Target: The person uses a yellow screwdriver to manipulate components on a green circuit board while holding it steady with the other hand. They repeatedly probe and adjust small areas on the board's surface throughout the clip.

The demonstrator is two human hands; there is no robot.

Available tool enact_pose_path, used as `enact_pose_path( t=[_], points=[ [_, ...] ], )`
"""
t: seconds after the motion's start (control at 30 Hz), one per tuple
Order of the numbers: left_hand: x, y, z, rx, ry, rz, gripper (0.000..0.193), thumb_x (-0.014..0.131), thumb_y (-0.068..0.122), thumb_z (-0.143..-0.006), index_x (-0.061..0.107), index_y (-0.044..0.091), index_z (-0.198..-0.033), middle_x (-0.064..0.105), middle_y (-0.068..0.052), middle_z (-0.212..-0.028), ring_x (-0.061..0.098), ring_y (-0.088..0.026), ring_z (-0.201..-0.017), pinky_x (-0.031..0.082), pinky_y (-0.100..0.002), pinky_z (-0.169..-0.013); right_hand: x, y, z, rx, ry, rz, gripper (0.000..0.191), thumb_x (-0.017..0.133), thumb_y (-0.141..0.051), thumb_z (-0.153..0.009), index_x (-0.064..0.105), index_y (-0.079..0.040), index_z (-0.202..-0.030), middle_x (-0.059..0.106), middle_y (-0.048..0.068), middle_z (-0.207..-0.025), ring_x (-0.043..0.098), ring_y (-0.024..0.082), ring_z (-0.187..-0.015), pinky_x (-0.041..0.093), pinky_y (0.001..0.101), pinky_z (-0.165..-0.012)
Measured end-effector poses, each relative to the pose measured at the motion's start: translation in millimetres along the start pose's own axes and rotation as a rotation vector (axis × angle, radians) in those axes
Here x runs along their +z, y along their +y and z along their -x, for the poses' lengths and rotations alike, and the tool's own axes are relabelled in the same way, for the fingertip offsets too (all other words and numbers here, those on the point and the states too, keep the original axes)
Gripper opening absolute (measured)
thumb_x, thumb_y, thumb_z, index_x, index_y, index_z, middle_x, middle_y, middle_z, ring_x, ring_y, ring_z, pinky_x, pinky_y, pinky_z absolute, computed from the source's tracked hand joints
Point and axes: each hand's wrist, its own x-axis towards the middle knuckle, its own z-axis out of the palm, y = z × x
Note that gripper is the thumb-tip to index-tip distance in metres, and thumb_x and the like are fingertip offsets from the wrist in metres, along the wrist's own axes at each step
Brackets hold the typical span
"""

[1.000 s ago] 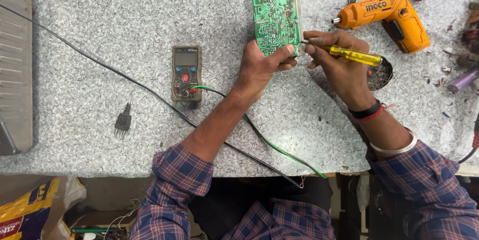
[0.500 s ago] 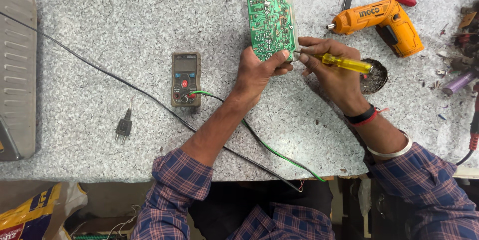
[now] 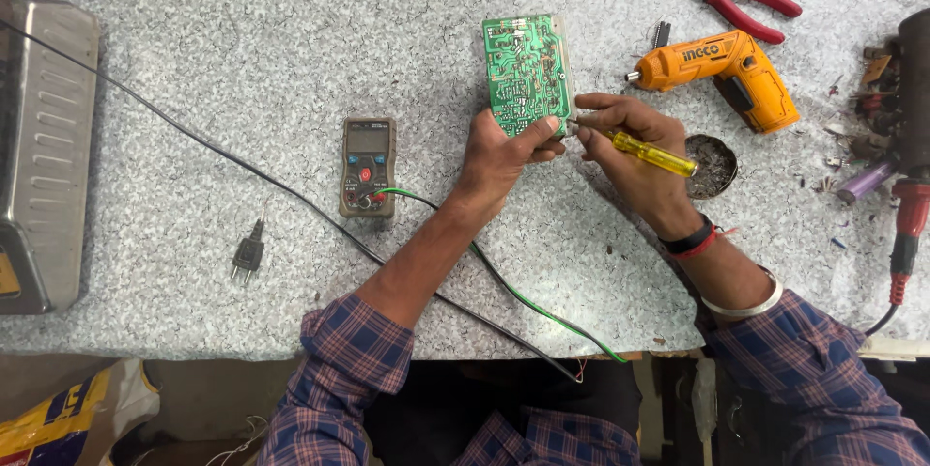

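- Your left hand [image 3: 499, 158] grips the near edge of the board [image 3: 526, 71], which lies as it did a second ago, far of centre on the table [image 3: 242, 59].
- Your right hand [image 3: 630, 161] pinches the screwdriver [image 3: 647, 151], tip at the board's near right corner, barely shifted; the same spot gets worked.
- The meter [image 3: 367, 167] lies untouched, left.

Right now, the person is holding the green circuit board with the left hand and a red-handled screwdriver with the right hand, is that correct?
Not quite: the screwdriver in the right hand has a yellow handle, not red, as the head view shows. The rest stands: the left hand holds the green circuit board.
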Motion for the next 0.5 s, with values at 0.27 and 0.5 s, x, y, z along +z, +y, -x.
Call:
enact_pose_path(
  t=[0.27, 0.5],
  points=[
    [1.3, -0.2, 2.0, -0.018, 0.023, -0.010, 0.023, 0.073, 0.013, -0.091, 0.072, -0.002, -0.109, 0.077, -0.009, -0.093, 0.075, -0.016, -0.074, 0.063, -0.030, -0.068, -1.0, -0.9, -3.9, 0.033, 0.016, 0.037, 0.012, 0.070, -0.003, -0.099, 0.071, 0.003, -0.109, 0.073, 0.013, -0.120, 0.070, 0.010, -0.088, 0.062, 0.0241, -0.072],
    [2.2, 2.0, 2.2, -0.067, 0.020, -0.001, 0.023, 0.073, 0.013, -0.090, 0.072, -0.003, -0.105, 0.077, -0.010, -0.088, 0.076, -0.018, -0.070, 0.062, -0.029, -0.063, -3.1, 2.4, -3.2, 0.038, -0.006, -0.009, 0.010, 0.071, -0.003, -0.096, 0.069, 0.003, -0.103, 0.073, 0.013, -0.113, 0.069, 0.009, -0.084, 0.060, 0.0240, -0.068]
  ],
)
